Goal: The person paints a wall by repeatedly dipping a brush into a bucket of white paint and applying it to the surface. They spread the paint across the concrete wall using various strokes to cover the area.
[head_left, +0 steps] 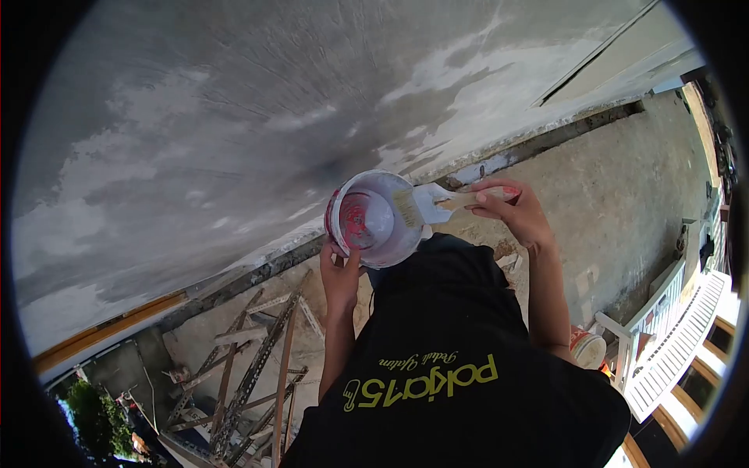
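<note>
Gripped by its rim on the left, the plastic bucket [399, 251] is held before the patchy grey wall [257, 101] by the left hand [341, 277], fingers curled around it. The flat paintbrush [431, 204] is pinched by its handle in the right hand [511, 212], fingers closed. Its bristles [406, 207] are held at the bucket's right side, seemingly inside, though contact cannot be judged.
</note>
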{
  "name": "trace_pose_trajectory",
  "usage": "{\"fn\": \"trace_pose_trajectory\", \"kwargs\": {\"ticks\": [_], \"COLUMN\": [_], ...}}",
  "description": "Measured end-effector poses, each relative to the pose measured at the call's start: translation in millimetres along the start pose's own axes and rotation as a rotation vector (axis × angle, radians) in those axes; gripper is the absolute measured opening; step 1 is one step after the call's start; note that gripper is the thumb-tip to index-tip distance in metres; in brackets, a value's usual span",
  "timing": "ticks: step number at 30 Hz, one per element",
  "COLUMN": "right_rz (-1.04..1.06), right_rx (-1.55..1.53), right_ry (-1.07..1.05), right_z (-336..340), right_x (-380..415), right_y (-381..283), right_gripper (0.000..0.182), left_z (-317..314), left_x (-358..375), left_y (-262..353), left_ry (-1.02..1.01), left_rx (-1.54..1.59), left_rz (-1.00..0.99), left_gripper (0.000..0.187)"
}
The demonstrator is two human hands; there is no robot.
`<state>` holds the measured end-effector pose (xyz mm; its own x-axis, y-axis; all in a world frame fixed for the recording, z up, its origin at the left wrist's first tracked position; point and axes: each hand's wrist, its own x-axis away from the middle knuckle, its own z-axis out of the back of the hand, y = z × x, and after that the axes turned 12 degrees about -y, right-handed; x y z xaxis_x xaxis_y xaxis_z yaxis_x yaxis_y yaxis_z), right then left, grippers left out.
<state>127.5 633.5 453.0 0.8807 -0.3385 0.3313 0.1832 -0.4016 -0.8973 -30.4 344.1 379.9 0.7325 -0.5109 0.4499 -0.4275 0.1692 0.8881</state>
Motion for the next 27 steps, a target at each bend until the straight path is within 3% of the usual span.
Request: {"fn": "trace_pose_trajectory", "kwargs": {"ticks": [3,9,15,22,25,27], "right_rz": [-0.061,0.180,0.169,0.233,0.117,0.138], "right_rx": [0.318,0.824,1.153,1.492,1.591,1.468], "right_ry": [-0.148,-0.439,-0.630,-0.582,-0.679,-0.596], "right_z": [-31.2,-70.9,-101.3,-128.8,-135.6,-125.5], "right_x": [-16.8,-64.1,-91.9,-94.2,-80.9,-63.8], "right_y": [1.5,52.9,104.3,134.0,110.7,87.5], "right_gripper": [0.021,0.020,0.020,0.017,0.020,0.021], "left_z": [0.8,4.6,18.0,9.9,23.9,19.5], "left_x": [6.8,17.9,23.6,38.5,37.6,40.2], "left_y": [1.7,-5.7,-23.3,-3.3,-8.9,-1.5], "left_ry": [-0.017,0.028,0.114,0.130,0.095,0.108], "left_rx": [-0.050,-0.077,-0.112,-0.069,0.001,-0.005], "left_rz": [-0.056,-0.117,-0.167,-0.069,-0.009,0.002], "left_gripper": [0.023,0.029,0.028,0.021,0.018,0.018]}}
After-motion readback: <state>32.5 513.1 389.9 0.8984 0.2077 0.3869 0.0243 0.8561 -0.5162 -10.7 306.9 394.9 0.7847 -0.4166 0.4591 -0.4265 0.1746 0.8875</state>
